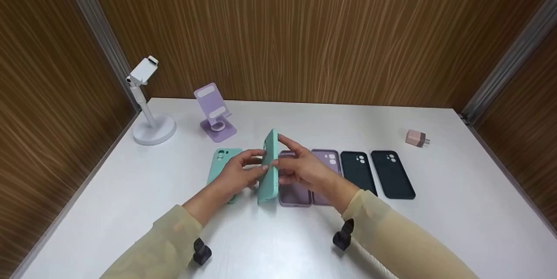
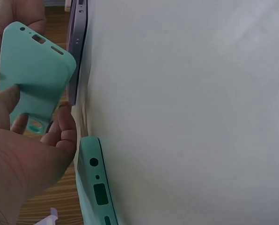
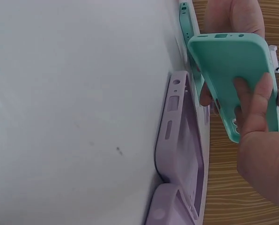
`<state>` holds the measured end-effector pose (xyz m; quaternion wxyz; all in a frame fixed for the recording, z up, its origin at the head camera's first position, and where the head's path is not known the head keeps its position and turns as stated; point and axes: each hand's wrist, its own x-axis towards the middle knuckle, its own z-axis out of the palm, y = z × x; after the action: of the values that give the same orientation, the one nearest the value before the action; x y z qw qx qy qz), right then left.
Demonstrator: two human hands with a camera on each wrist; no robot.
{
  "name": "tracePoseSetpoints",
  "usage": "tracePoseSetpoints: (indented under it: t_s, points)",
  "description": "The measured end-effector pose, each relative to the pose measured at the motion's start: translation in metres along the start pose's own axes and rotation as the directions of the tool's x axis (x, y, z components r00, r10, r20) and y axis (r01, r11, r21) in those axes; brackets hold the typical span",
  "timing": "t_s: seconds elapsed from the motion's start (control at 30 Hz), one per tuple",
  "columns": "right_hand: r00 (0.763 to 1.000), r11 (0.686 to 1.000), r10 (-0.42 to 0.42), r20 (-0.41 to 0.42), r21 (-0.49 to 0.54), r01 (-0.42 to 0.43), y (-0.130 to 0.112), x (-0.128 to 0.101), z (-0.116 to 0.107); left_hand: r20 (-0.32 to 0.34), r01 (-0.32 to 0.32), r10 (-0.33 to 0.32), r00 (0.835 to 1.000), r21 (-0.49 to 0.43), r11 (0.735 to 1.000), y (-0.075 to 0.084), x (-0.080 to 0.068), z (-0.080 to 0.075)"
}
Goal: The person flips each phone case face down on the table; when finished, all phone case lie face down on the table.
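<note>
A mint green phone case (image 1: 270, 166) is held on its edge above the white table (image 1: 313, 122) by both hands. My left hand (image 1: 250, 168) pinches it from the left and my right hand (image 1: 289, 159) from the right. In the left wrist view the held mint case (image 2: 36, 70) sits between thumb and fingers of the left hand (image 2: 34, 140). In the right wrist view the thumb of the right hand (image 3: 254, 112) presses on the held mint case (image 3: 233, 65). A second mint case (image 1: 221, 163) lies flat under the left hand.
Two purple cases (image 1: 294, 193) (image 1: 329, 160) and two dark cases (image 1: 357, 171) (image 1: 391, 175) lie in a row to the right. A pink charger plug (image 1: 417, 138), a white phone stand (image 1: 148, 113) and a purple stand (image 1: 213, 111) sit farther back. Wooden walls enclose the table.
</note>
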<state>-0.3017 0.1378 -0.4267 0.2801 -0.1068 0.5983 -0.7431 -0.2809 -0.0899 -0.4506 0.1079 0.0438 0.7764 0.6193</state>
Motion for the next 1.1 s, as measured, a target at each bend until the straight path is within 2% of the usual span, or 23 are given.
tracePoseSetpoints:
  t_s: [0.13,0.23,0.4,0.53,0.73,1.1]
  points:
    - [1.0,1.0,-0.004,-0.018,0.016,0.004,0.001,0.0,0.0,-0.03,0.01,-0.01,1.0,0.003,1.0,0.0,0.0,-0.001]
    - [0.998,1.0,-0.016,-0.054,0.008,0.016,0.003,0.002,0.0,-0.08,0.005,-0.005,0.997,0.002,1.0,-0.001,0.001,-0.002]
    - [0.99,0.998,-0.056,-0.129,-0.032,0.052,0.006,0.004,0.001,-0.169,-0.019,0.021,0.985,0.017,1.0,-0.001,0.003,-0.007]
    - [0.983,0.995,-0.074,-0.166,-0.083,0.061,0.01,0.004,0.002,-0.198,-0.027,0.035,0.98,0.044,0.999,-0.002,0.004,-0.011]
    - [0.979,0.979,-0.092,-0.184,-0.195,0.055,0.015,0.005,0.003,-0.2,-0.011,0.017,0.98,0.032,0.999,-0.003,0.005,-0.018]
    - [0.98,0.932,-0.106,-0.17,-0.36,0.038,0.019,0.009,0.002,-0.128,-0.003,0.014,0.992,0.084,0.996,-0.01,0.007,-0.026]
